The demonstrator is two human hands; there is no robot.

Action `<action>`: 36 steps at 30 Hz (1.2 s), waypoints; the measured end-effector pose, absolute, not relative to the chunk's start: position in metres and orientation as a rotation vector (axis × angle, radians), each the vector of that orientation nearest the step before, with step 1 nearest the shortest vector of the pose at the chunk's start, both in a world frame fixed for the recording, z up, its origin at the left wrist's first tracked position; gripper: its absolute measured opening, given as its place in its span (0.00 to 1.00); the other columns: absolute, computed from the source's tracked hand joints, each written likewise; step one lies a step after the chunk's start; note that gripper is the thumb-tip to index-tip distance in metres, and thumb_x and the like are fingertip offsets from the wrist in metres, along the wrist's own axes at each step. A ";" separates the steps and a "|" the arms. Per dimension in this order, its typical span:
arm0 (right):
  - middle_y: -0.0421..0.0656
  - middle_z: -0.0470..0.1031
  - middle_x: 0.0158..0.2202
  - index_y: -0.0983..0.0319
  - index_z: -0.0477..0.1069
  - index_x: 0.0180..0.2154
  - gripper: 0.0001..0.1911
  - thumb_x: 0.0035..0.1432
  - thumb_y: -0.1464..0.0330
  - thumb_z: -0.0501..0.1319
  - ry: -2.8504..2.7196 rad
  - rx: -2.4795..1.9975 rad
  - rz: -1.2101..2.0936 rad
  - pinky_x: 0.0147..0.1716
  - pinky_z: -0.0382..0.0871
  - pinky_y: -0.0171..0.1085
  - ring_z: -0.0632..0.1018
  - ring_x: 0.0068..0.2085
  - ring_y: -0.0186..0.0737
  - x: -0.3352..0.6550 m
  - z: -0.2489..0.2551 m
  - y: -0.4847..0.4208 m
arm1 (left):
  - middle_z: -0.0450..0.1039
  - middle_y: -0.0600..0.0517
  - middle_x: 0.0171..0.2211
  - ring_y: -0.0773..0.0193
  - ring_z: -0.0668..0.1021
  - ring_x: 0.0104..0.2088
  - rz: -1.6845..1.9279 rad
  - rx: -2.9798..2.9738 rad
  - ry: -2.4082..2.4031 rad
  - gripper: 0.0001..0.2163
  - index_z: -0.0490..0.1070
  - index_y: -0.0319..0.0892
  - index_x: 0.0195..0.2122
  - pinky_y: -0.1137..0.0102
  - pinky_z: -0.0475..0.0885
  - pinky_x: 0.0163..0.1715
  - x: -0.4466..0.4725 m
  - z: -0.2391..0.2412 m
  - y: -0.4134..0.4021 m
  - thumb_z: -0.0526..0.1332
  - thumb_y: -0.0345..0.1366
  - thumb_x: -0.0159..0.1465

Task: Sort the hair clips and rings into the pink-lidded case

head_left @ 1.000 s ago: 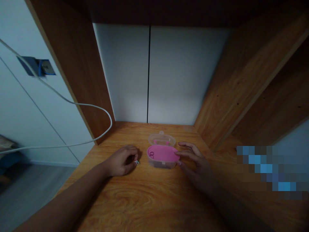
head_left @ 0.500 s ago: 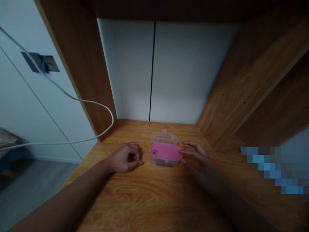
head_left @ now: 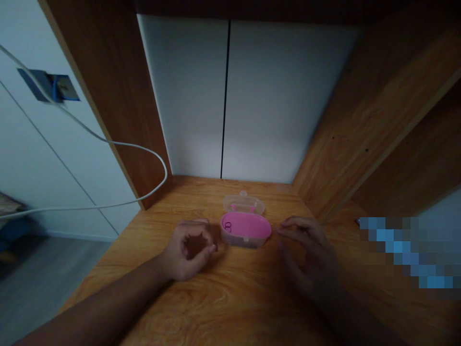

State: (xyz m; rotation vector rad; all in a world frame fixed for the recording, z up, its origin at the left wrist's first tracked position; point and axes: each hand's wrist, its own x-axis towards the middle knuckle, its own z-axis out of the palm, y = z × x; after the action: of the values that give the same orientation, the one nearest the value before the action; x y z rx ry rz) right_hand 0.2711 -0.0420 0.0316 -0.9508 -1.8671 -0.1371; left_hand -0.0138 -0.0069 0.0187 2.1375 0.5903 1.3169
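An oval clear plastic box (head_left: 238, 240) with a pink inside stands on the wooden desk, its clear lid (head_left: 243, 204) folded back behind it. At the left end of the pink surface lie small dark loops (head_left: 228, 226), like hair ties. Just left of the box, my left hand (head_left: 189, 250) is curled, thumb and fingertips pressed together; whatever they pinch is hidden or too small to name. On the box's other side, my right hand (head_left: 309, 257) hovers with its thumb apart from loosely bent fingers, holding nothing visible. Its fingertips are close to the box's right end.
A white cable (head_left: 137, 145) loops in from the left above the desk (head_left: 216, 307). Wooden side panels (head_left: 338, 139) and a white back panel (head_left: 259, 105) enclose the desk. An open wall socket (head_left: 65, 87) is at the upper left.
My left hand has shifted slightly nearer to me, and the small pale loops beside it no longer show. My right hand has drawn back rightward from the box's rim.
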 end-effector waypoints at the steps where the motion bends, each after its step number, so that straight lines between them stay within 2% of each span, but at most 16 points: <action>1: 0.46 0.73 0.41 0.52 0.74 0.47 0.17 0.57 0.75 0.62 -1.922 -0.909 -0.111 0.39 0.75 0.45 0.77 0.42 0.46 0.266 0.033 -0.047 | 0.77 0.50 0.24 0.64 0.77 0.26 1.343 2.161 0.527 0.06 0.73 0.42 0.28 0.66 0.71 0.28 -0.006 0.021 -0.014 0.63 0.30 0.62; 4: 0.44 0.75 0.42 0.51 0.68 0.53 0.24 0.56 0.76 0.62 -2.165 -0.736 0.072 0.43 0.77 0.45 0.78 0.45 0.46 0.254 0.035 -0.059 | 0.82 0.52 0.29 0.64 0.80 0.28 1.344 2.313 0.403 0.06 0.76 0.45 0.35 0.65 0.75 0.32 0.012 0.022 -0.029 0.66 0.27 0.60; 7: 0.43 0.76 0.45 0.51 0.66 0.56 0.27 0.57 0.75 0.63 -2.323 -0.649 0.250 0.49 0.75 0.45 0.77 0.50 0.45 0.247 0.031 -0.061 | 0.83 0.54 0.32 0.63 0.81 0.31 1.251 2.486 0.354 0.08 0.77 0.47 0.39 0.64 0.76 0.35 0.014 0.018 -0.029 0.67 0.27 0.61; 11: 0.42 0.77 0.44 0.53 0.70 0.52 0.20 0.60 0.74 0.63 -2.309 -0.685 0.402 0.48 0.75 0.41 0.78 0.48 0.40 0.245 0.025 -0.058 | 0.83 0.53 0.34 0.62 0.82 0.36 1.188 2.582 0.312 0.06 0.76 0.46 0.40 0.65 0.77 0.39 0.011 0.011 -0.022 0.66 0.28 0.64; 14: 0.43 0.79 0.41 0.56 0.75 0.46 0.11 0.62 0.73 0.63 -2.248 -0.740 0.446 0.47 0.75 0.40 0.79 0.47 0.39 0.244 0.022 -0.053 | 0.82 0.52 0.30 0.64 0.82 0.32 1.286 2.531 0.260 0.01 0.74 0.42 0.37 0.68 0.76 0.35 0.014 0.009 -0.020 0.64 0.29 0.66; 19: 0.41 0.80 0.34 0.57 0.79 0.41 0.05 0.62 0.68 0.66 -2.220 -0.758 0.509 0.41 0.76 0.37 0.80 0.40 0.37 0.245 0.018 -0.047 | 0.80 0.52 0.27 0.66 0.81 0.28 1.297 2.494 0.294 0.06 0.71 0.41 0.33 0.71 0.75 0.33 0.022 0.004 -0.023 0.60 0.31 0.68; 23: 0.40 0.79 0.32 0.56 0.80 0.39 0.05 0.64 0.66 0.64 -2.206 -0.780 0.533 0.38 0.76 0.35 0.80 0.35 0.35 0.247 0.017 -0.043 | 0.80 0.52 0.28 0.66 0.81 0.29 1.295 2.496 0.367 0.04 0.71 0.41 0.35 0.71 0.75 0.34 0.022 -0.002 -0.024 0.60 0.30 0.68; 29: 0.41 0.81 0.34 0.56 0.79 0.39 0.06 0.65 0.64 0.63 -2.221 -0.848 0.532 0.38 0.76 0.34 0.81 0.36 0.35 0.249 0.020 -0.043 | 0.79 0.52 0.29 0.65 0.80 0.30 1.319 2.480 0.438 0.02 0.71 0.41 0.36 0.70 0.74 0.34 0.023 -0.004 -0.024 0.62 0.29 0.67; 36: 0.36 0.83 0.34 0.55 0.76 0.39 0.05 0.66 0.64 0.61 -2.279 -0.900 0.458 0.37 0.72 0.33 0.81 0.35 0.34 0.249 0.021 -0.049 | 0.80 0.51 0.31 0.64 0.80 0.33 1.345 2.481 0.368 0.01 0.73 0.40 0.38 0.68 0.75 0.37 0.022 0.004 -0.020 0.63 0.28 0.67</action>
State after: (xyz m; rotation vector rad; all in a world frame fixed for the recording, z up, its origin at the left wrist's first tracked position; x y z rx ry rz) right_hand 0.2493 -0.0493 0.0206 -0.9004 -2.2789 0.4584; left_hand 0.0218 -0.0205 0.0038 2.4806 0.3676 1.3446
